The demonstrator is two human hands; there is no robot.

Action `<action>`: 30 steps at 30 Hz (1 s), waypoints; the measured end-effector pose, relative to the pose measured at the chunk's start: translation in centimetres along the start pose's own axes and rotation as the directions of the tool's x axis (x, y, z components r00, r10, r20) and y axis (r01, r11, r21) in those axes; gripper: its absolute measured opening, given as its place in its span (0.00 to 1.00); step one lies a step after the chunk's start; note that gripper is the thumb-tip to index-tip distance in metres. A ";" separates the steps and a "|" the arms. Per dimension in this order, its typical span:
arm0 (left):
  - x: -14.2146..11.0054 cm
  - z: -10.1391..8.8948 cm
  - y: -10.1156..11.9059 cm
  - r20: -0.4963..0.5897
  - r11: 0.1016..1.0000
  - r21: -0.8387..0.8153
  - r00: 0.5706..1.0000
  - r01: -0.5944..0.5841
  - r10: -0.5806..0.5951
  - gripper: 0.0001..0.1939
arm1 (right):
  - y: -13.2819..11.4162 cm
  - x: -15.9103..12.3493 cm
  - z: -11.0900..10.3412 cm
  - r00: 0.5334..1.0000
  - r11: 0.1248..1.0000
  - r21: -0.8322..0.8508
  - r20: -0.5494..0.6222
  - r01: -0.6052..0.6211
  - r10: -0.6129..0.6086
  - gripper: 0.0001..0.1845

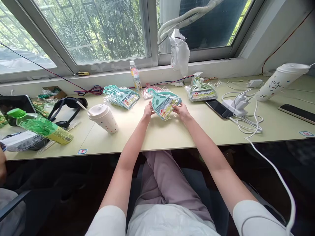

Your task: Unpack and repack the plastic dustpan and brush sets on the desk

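Note:
Between my two hands is a mint-green mini dustpan and brush set (161,102) in a clear plastic wrapper with a printed label. My left hand (147,110) grips its left edge. My right hand (181,110) grips the lower right side, fingers over the wrapper. The set is tilted just above the desk or resting on it; I cannot tell which. Left of it lies a pile of similar green packaged sets (121,96). Behind it a pink set (149,91) is partly hidden. More green packs (200,91) lie to the right.
A white paper cup (104,118) stands left, near a green bottle (41,126) and a black headband device (67,109). A small bottle (135,76) stands by the window. Right are a phone (219,108), a power strip with cables (236,106), a large cup (279,83) and another phone (297,113).

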State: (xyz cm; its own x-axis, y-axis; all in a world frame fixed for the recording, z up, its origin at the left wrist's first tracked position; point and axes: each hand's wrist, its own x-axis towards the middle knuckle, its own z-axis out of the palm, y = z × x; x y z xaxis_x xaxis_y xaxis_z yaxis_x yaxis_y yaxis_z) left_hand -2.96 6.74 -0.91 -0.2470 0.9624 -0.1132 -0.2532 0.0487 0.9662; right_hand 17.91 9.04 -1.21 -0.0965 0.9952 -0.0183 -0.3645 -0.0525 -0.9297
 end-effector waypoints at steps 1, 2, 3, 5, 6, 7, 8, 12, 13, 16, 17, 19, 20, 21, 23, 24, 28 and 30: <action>0.1 -0.1 0.0 -0.026 1.000 -0.012 1.000 0.004 -0.004 0.22 | -0.3 -0.1 0.0 1.000 1.000 -0.005 0.004 0.007 -0.007 0.20; 0.1 -0.1 0.0 -0.048 1.000 -0.025 0.999 0.003 -0.004 0.21 | -0.5 -0.2 -0.1 1.000 1.000 -0.010 0.006 0.013 -0.012 0.19; 0.1 -0.2 0.1 -0.067 0.999 -0.035 0.998 -0.001 -0.001 0.20 | -0.7 -0.3 -0.2 1.000 1.000 -0.014 0.009 0.018 -0.018 0.19; 0.0 -0.2 0.2 -0.092 0.999 -0.045 0.996 -0.016 0.012 0.17 | -1.0 -0.3 -0.2 1.000 0.999 -0.019 0.012 0.029 -0.029 0.20; -0.1 -0.2 0.3 -0.097 0.999 -0.046 0.995 -0.024 0.019 0.16 | -1.1 -0.3 -0.3 0.999 0.999 -0.020 0.011 0.036 -0.036 0.20; -0.2 -0.1 0.4 -0.100 0.998 -0.047 0.995 -0.029 0.024 0.16 | -1.1 -0.3 -0.3 0.999 0.999 -0.019 0.008 0.044 -0.044 0.20; -0.4 0.0 0.4 -0.102 0.998 -0.047 0.994 -0.035 0.030 0.16 | -1.1 -0.3 -0.2 0.999 0.998 -0.018 0.005 0.053 -0.053 0.20; -0.8 0.5 0.6 -0.130 0.995 -0.063 0.990 -0.071 0.062 0.16 | -1.0 -0.3 0.0 0.998 0.997 -0.040 0.010 0.065 -0.065 0.20; -0.8 0.3 0.7 -0.163 0.993 -0.081 0.984 -0.088 0.074 0.16 | -1.0 -0.4 0.1 0.998 0.996 -0.054 0.021 0.067 -0.066 0.19; -0.4 -1.1 1.0 -0.394 0.961 -0.213 0.916 -0.176 0.080 0.19 | -1.2 -0.7 0.3 0.991 0.991 -0.110 0.117 0.075 -0.062 0.20; -0.2 -1.8 1.1 -0.494 0.937 -0.272 0.867 -0.219 0.060 0.21 | -1.2 -0.8 0.2 0.986 0.989 -0.124 0.157 0.077 -0.057 0.20; 0.1 -3.3 1.4 -0.631 0.882 -0.366 0.776 -0.297 -0.001 0.22 | -1.3 -1.0 0.1 0.977 0.989 -0.129 0.206 0.077 -0.049 0.21; 0.2 -3.9 1.6 -0.648 0.860 -0.401 0.762 -0.314 -0.024 0.23 | -1.3 -1.0 0.0 0.979 0.990 -0.117 0.199 0.075 -0.051 0.21; 0.1 -4.3 1.7 -0.635 0.850 -0.428 0.771 -0.308 -0.040 0.23 | -1.3 -1.0 -0.1 0.984 0.993 -0.094 0.170 0.075 -0.058 0.20; -0.1 -4.5 1.9 -0.516 0.869 -0.449 0.854 -0.207 -0.063 0.22 | -1.4 -0.9 -0.4 0.995 0.997 -0.028 0.072 0.072 -0.070 0.18; -0.3 -4.2 1.9 -0.423 0.894 -0.428 0.903 -0.129 -0.072 0.21 | -1.5 -0.8 -0.6 0.997 0.997 0.006 0.016 0.072 -0.072 0.17; -0.9 -2.9 1.7 -0.091 0.971 -0.211 0.987 0.110 -0.131 0.17 | -1.8 -0.5 -1.5 0.990 0.995 0.061 -0.123 0.077 -0.069 0.14; -0.8 -2.7 1.8 -0.087 0.975 -0.194 0.988 0.107 -0.126 0.17 | -1.7 -0.3 -1.8 0.989 0.997 0.047 -0.138 0.068 -0.061 0.14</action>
State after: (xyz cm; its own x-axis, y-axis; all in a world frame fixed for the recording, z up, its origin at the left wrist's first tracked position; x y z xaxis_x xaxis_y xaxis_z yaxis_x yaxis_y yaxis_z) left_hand -5.76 5.32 0.26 -0.2937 0.9215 -0.2541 -0.4553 0.0989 0.8848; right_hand 20.22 8.94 -0.24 0.0543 0.9984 -0.0121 -0.4137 0.0115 -0.9104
